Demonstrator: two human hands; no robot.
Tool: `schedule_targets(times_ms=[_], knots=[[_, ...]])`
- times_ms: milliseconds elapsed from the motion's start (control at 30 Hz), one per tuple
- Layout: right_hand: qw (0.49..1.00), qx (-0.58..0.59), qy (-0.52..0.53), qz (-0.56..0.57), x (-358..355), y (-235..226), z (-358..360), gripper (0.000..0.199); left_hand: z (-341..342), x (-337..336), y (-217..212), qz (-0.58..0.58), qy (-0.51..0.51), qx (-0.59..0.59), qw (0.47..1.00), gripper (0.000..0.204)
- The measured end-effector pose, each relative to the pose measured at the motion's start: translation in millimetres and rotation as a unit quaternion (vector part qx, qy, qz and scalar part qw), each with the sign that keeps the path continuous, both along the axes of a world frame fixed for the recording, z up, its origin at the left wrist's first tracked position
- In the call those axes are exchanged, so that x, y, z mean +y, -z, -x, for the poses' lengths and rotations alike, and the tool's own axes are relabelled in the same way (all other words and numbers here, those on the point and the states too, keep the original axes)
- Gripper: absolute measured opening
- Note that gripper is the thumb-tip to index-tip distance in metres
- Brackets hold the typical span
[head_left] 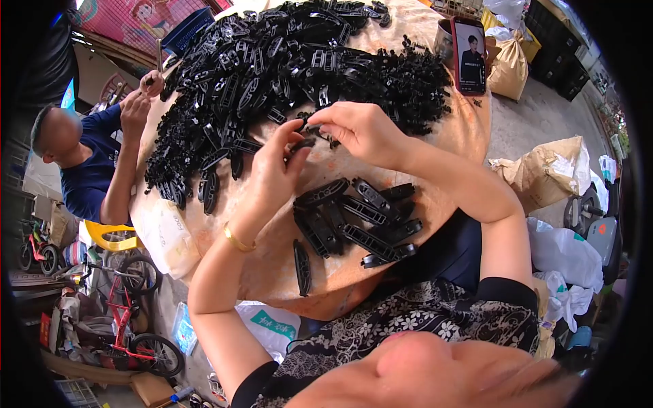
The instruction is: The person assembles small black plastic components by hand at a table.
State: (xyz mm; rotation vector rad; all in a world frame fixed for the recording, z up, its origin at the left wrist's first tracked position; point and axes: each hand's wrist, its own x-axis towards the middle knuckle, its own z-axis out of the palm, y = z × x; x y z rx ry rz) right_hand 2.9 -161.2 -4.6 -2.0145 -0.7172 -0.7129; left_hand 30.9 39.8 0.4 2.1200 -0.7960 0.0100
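Observation:
My left hand [275,163] is closed on a black plastic part [300,144], partly hidden by its fingers. Thumb and forefinger of my right hand [360,132] pinch a small black piece [314,126] right beside it, above the middle of the table. Just in front of both hands rises a big heap of long black plastic parts [258,64]. Smaller black pieces [415,85] are massed at its right side. Closer to me lies a loose group of long, slotted black parts [350,214], with one part [301,268] set apart at its left.
The round table has an orange-patterned cloth [272,279]. A phone [469,58] stands upright at the far right, next to a cup [444,41]. Across the left edge a co-worker [88,156] handles a small item. A white plastic bag [163,234] rests at the table's left rim.

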Motion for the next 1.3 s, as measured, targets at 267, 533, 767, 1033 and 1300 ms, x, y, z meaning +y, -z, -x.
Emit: schedule_targets(times_ms=[267,533,767,1033,1300], knots=[[1.000,-0.010,-0.015,-0.023,8,5,4,0.014,2,0,-4,0.156,0.002,0.209,0.965,0.036],[0.988,0.117,0.012,-0.099,4,-6,10,0.015,0,3,8,0.394,0.070,0.424,0.813,0.033],[0.998,-0.041,-0.020,-0.038,3,2,6,0.014,4,-1,10,0.363,0.078,0.434,0.821,0.034],[0.996,-0.078,0.000,0.036,4,-2,10,0.012,5,1,7,0.358,0.040,0.419,0.834,0.040],[0.994,0.022,-0.018,-0.106,0,-5,10,0.013,4,-2,3,0.374,0.088,0.405,0.829,0.037]])
